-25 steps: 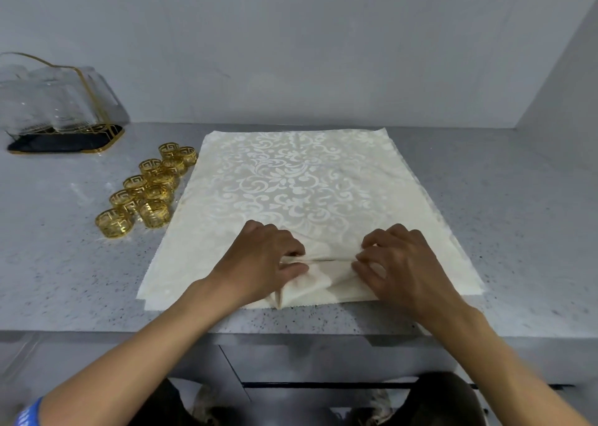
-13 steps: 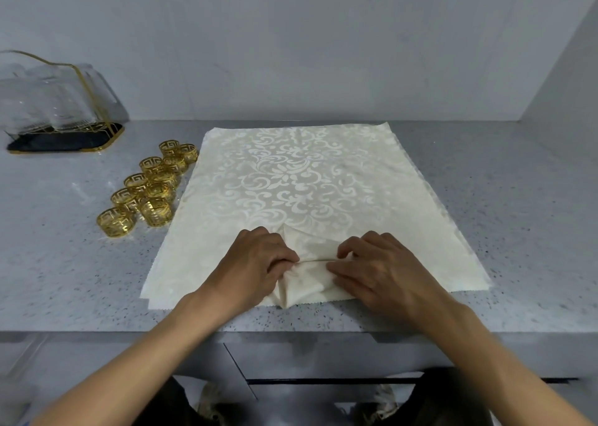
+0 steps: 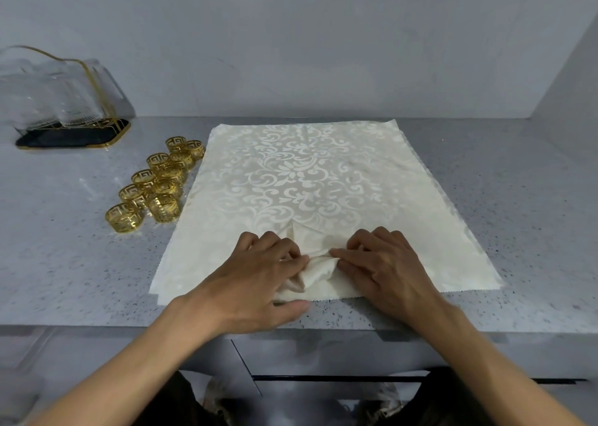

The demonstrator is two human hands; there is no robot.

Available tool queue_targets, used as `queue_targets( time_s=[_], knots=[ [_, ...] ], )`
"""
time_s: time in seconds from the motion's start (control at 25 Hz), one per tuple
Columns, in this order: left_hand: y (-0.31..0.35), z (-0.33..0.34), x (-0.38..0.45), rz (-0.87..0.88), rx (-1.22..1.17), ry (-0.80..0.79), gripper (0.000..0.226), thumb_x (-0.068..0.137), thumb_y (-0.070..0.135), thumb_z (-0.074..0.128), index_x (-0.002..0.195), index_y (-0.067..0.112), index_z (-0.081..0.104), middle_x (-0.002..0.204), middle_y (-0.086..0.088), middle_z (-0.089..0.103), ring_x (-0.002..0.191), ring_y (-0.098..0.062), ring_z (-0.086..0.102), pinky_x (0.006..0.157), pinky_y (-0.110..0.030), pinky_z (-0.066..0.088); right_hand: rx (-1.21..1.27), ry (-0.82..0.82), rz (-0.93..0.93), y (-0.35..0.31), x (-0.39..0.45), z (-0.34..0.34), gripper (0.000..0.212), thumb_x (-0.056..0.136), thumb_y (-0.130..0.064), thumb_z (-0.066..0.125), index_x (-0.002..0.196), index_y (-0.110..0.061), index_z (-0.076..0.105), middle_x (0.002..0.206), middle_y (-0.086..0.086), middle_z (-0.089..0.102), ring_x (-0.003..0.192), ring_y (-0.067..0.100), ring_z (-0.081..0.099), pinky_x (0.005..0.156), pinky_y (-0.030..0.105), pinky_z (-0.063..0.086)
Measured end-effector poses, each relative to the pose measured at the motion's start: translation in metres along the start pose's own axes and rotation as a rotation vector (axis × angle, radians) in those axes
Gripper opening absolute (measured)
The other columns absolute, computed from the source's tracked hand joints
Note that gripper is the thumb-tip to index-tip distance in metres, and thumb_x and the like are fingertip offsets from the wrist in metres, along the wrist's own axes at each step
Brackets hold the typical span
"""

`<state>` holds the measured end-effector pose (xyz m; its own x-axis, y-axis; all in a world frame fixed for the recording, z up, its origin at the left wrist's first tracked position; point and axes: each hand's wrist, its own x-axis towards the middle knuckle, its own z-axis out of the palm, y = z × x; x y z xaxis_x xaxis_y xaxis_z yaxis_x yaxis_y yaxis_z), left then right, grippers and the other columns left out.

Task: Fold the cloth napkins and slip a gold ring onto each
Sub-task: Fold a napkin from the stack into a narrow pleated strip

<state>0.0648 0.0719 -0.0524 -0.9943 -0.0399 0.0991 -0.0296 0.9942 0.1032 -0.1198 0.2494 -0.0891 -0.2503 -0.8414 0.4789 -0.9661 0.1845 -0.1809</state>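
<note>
A cream damask napkin (image 3: 304,179) lies spread on the grey speckled counter, its near edge at the counter's front. At the middle of that near edge the cloth is gathered into small pleats. My left hand (image 3: 259,280) pinches the gathered folds from the left, thumb low near the hem. From the right, my right hand (image 3: 385,270) pinches the same bunch, and the fingertips of both hands almost meet. Several gold openwork rings (image 3: 158,186) stand in a loose cluster just left of the napkin.
A clear holder with a gold wire frame on a dark gold-rimmed tray (image 3: 68,134) sits at the back left against the wall. The counter's front edge (image 3: 97,325) runs just below my hands. A side wall closes the right end.
Both hands have crept forward along the napkin's middle, gathering more cloth into the pleated bunch. The rings and holder have stayed put.
</note>
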Motion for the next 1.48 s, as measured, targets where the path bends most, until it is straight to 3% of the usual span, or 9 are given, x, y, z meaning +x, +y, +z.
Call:
queue_targets(
  time_s=[0.32, 0.56, 0.72, 0.84, 0.96, 1.12, 1.24, 1.32, 1.48],
  knots=[
    [0.009, 0.023, 0.019, -0.151, 0.207, 0.191, 0.037, 0.052, 0.021, 0.058, 0.085, 0.024, 0.075, 0.076, 0.012, 0.057, 0.078, -0.019, 0.054, 0.074, -0.035, 0.025, -0.105, -0.119, -0.007, -0.004, -0.001, -0.012, 0.041, 0.078, -0.026, 0.047, 0.109, -0.020, 0.073, 0.099, -0.006, 0.060, 0.081, 0.019, 0.050, 0.072, 0.032, 0.045],
    [0.001, 0.004, 0.035, -0.018, 0.247, 0.176, 0.015, 0.065, 0.036, 0.076, 0.073, 0.025, 0.072, 0.071, 0.012, 0.057, 0.078, -0.016, 0.048, 0.072, -0.032, 0.024, -0.067, -0.158, 0.041, -0.002, 0.006, -0.022, 0.036, 0.073, -0.033, 0.047, 0.094, -0.027, 0.075, 0.092, -0.013, 0.062, 0.079, 0.017, 0.053, 0.066, 0.029, 0.039],
    [0.018, -0.060, 0.056, -0.296, -0.371, -0.025, 0.033, 0.075, 0.035, 0.072, 0.056, 0.016, 0.053, 0.056, 0.007, 0.054, 0.058, -0.009, 0.047, 0.060, -0.028, 0.031, 0.381, -0.056, 0.223, -0.014, 0.018, -0.052, 0.021, 0.081, -0.028, 0.044, 0.077, -0.017, 0.062, 0.071, -0.004, 0.060, 0.067, 0.016, 0.052, 0.058, 0.036, 0.041],
    [-0.003, -0.080, 0.079, -0.576, -0.982, -0.331, 0.017, 0.070, 0.018, 0.073, 0.083, 0.008, 0.072, 0.075, -0.008, 0.070, 0.067, -0.020, 0.064, 0.064, -0.029, 0.048, 0.741, -0.206, 0.623, -0.009, 0.044, -0.070, 0.014, 0.087, -0.018, 0.051, 0.091, -0.020, 0.065, 0.070, -0.004, 0.063, 0.062, 0.011, 0.053, 0.056, 0.030, 0.039],
    [-0.015, -0.061, 0.093, -0.705, -0.983, -0.545, 0.039, 0.057, 0.018, 0.072, 0.094, 0.004, 0.072, 0.089, -0.015, 0.068, 0.082, -0.029, 0.061, 0.074, -0.036, 0.046, 0.617, -0.441, 0.793, -0.004, 0.057, -0.056, 0.022, 0.088, -0.014, 0.053, 0.106, -0.008, 0.065, 0.084, -0.001, 0.065, 0.072, 0.015, 0.056, 0.064, 0.029, 0.041],
    [-0.032, -0.043, 0.107, -0.760, -0.932, -0.537, 0.057, 0.054, 0.023, 0.073, 0.106, -0.001, 0.070, 0.091, -0.015, 0.072, 0.086, -0.032, 0.067, 0.079, -0.039, 0.051, 0.143, -0.173, 0.278, -0.011, 0.024, -0.024, 0.045, 0.097, -0.035, 0.041, 0.137, -0.018, 0.052, 0.132, 0.001, 0.061, 0.119, 0.022, 0.056, 0.100, 0.029, 0.038],
    [-0.033, -0.041, 0.104, -0.655, -0.453, -0.421, 0.044, 0.057, 0.043, 0.074, 0.086, 0.012, 0.068, 0.087, -0.008, 0.070, 0.082, -0.026, 0.067, 0.070, -0.034, 0.048, 0.126, -0.324, 0.242, -0.010, 0.012, -0.008, 0.066, 0.097, -0.049, 0.010, 0.153, -0.022, 0.030, 0.158, -0.006, 0.032, 0.148, 0.018, 0.024, 0.118, 0.029, 0.019],
    [-0.009, -0.034, 0.091, -0.438, 0.075, -0.130, 0.042, 0.079, 0.051, 0.063, 0.106, 0.019, 0.063, 0.111, -0.002, 0.062, 0.104, -0.022, 0.057, 0.082, -0.034, 0.042, 0.056, -0.335, 0.243, -0.005, 0.010, 0.001, 0.071, 0.094, -0.052, 0.003, 0.155, -0.023, 0.027, 0.160, -0.005, 0.027, 0.150, 0.019, 0.019, 0.120, 0.033, 0.019],
    [0.025, 0.013, 0.069, -0.066, -0.004, -0.128, 0.064, 0.104, 0.047, 0.022, 0.158, 0.019, 0.004, 0.165, 0.004, 0.004, 0.151, -0.012, 0.000, 0.123, -0.038, 0.005, -0.029, -0.359, 0.176, -0.005, 0.010, 0.004, 0.069, 0.095, -0.049, 0.001, 0.157, -0.024, 0.015, 0.163, -0.005, 0.017, 0.151, 0.019, 0.014, 0.123, 0.033, 0.011]
  ],
)
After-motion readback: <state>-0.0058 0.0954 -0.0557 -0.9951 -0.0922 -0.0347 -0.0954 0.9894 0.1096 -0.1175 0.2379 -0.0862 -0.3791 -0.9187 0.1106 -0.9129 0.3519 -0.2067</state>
